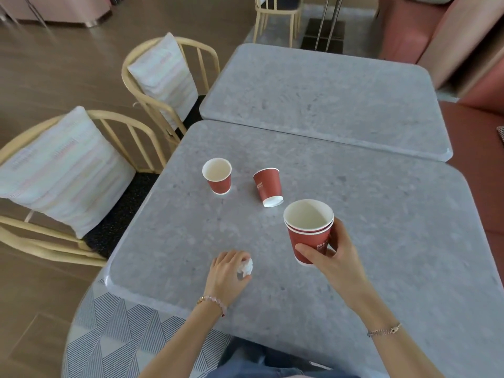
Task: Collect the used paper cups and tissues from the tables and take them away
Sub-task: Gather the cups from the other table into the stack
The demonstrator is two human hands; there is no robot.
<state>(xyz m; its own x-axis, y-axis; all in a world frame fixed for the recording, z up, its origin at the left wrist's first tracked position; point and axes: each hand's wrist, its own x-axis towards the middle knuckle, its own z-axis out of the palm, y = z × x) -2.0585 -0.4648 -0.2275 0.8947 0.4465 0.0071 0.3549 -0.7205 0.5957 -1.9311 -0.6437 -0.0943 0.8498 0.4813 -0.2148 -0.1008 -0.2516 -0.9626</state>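
Left fingers (231,258) around crumpled tissue (247,267)

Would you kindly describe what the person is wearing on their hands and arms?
Both forearms are bare, with no sleeves in view, and there are no gloves. The left hand has a beaded bracelet at the wrist, with pale pink beads and a few gold ones. The right hand has a thin metallic chain bracelet at the wrist.

Two cups (217,175) mid-table (354,214)
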